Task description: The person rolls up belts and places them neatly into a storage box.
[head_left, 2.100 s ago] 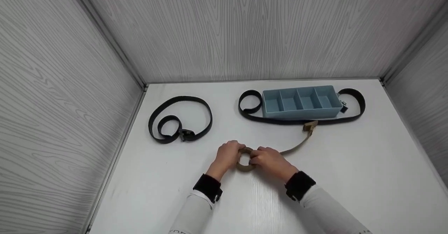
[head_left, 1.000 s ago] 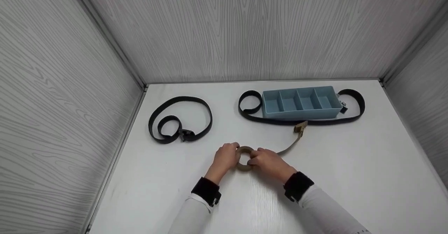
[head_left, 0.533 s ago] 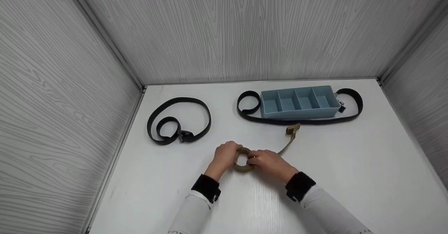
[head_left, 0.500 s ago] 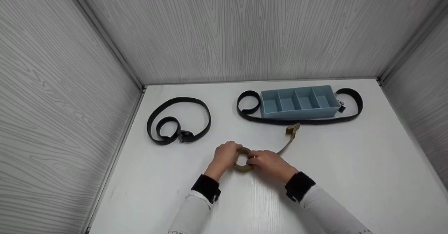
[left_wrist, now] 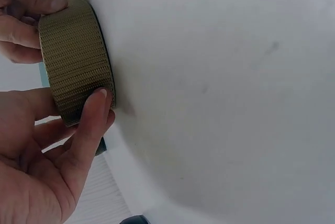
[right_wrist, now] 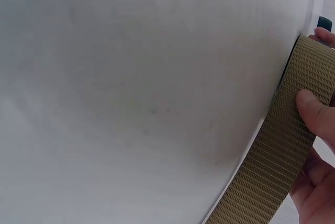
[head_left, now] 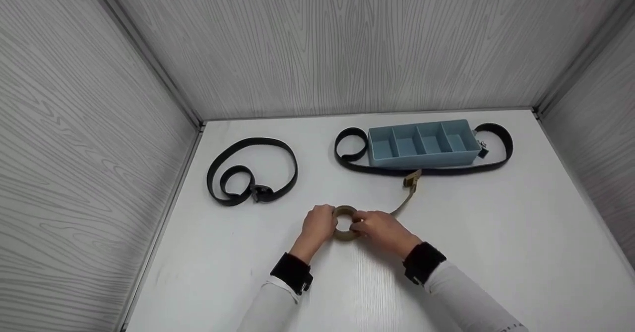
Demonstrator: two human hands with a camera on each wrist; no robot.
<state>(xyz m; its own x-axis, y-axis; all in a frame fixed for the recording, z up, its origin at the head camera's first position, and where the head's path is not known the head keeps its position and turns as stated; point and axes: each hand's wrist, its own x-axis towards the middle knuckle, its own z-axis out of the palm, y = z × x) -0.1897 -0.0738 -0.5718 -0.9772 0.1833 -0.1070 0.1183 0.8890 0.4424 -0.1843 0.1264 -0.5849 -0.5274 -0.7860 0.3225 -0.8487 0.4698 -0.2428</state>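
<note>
A tan woven webbing belt point(head_left: 346, 236) stands on its edge on the white table, part of it wound into a ring-shaped coil. My left hand point(head_left: 319, 225) holds the coil's left side; in the left wrist view its thumb point(left_wrist: 95, 111) presses the outer band. My right hand point(head_left: 384, 230) pinches the coil's right side, fingertips inside the ring. From under that hand a short loose length runs up to the belt's tan buckle point(head_left: 411, 179), close to a black belt. The right wrist view shows the ribbed strap point(right_wrist: 272, 150) under the right thumb point(right_wrist: 313, 110).
A black belt point(head_left: 294, 166) lies looped at the left, its end coiled inside. Behind the buckle, another black belt point(head_left: 350, 165) curves around a blue box point(head_left: 426, 162) with several compartments. Grey wood-grain panels point(head_left: 317, 49) enclose the table's back and sides.
The tan buckle has moved left, nearer the coil, and the loose strap between them is shorter. Both hands stay at the coil; the black belts and blue box keep their places.
</note>
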